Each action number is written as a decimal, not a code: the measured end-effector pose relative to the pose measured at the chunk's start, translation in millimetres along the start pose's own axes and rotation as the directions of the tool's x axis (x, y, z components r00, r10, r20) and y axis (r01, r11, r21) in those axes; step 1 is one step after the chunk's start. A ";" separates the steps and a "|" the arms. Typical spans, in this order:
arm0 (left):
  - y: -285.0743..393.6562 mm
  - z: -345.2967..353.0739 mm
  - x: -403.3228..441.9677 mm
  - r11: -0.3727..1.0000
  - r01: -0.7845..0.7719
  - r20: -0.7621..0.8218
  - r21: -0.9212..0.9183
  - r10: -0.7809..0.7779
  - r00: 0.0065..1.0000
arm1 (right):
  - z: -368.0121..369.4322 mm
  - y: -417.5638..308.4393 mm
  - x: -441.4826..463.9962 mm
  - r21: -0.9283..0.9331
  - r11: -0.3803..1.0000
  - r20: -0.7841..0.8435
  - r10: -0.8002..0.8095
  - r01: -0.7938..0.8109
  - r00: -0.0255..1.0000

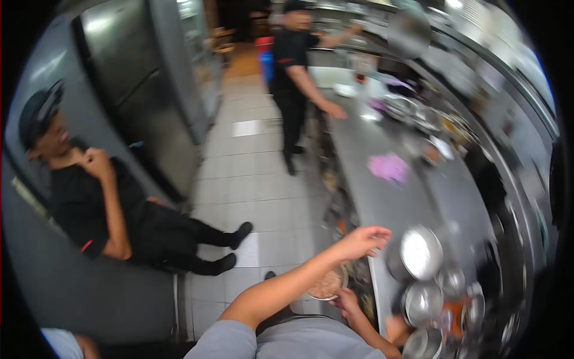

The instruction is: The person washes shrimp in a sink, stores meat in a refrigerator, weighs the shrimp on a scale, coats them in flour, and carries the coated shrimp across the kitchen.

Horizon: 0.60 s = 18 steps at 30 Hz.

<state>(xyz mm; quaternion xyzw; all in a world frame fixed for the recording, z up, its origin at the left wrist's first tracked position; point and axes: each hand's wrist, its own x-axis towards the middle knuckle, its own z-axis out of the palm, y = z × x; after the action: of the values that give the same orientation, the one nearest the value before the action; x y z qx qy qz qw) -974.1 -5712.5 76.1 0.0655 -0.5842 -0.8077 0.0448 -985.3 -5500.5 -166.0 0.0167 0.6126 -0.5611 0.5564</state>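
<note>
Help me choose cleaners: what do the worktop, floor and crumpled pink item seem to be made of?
Worktop: metal, likely stainless steel; satin grey with soft glare.
Floor: probably glazed ceramic tile; pale, with grid joints.
Crumpled pink item: thin plastic or cloth; the blur leaves it open.

A counter (359,143) runs ahead along the right side, and a floor aisle (224,185) lies to its left. Beyond the aisle, cabinets (119,66) line the left side, with a seated or leaning person (107,209) in front of them. Farther ahead, a second person (292,78) stands at the counter's left edge. On the counter's near part is a large pot (420,252), with metal bowls (423,303) just behind it; what may be a cloth (388,167) lies farther ahead. Left of the counter's edge, a bowl of food (327,284) sits in the right hand (345,302), partly under the left forearm.
</note>
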 end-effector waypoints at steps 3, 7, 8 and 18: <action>42.5 -206.9 -85.1 0.983 -0.165 -0.466 0.076 0.181 0.866 | 69.0 -48.9 66.0 -0.090 0.996 -0.011 0.023 -0.024 1.000; 140.6 -399.3 -225.6 0.925 -0.236 -0.847 0.296 0.369 0.383 | 170.4 -113.9 141.0 -0.089 0.996 0.033 -0.010 0.013 0.999; 179.8 -418.9 -253.6 0.920 -0.210 -0.900 0.331 0.375 0.224 | 194.2 -130.7 158.0 -0.065 0.997 0.074 -0.024 0.029 0.997; 387.2 -662.6 -452.7 0.809 0.088 -0.654 0.581 0.528 -0.542 | 472.0 -266.7 351.5 -0.136 0.986 0.353 -0.044 0.098 0.935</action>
<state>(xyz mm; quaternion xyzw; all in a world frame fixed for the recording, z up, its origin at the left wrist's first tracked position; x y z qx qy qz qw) -423.9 -6387.9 263.3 0.5719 -0.3844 -0.1840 0.7009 -978.1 -6144.7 -116.4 -0.1475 0.5454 -0.5266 0.6352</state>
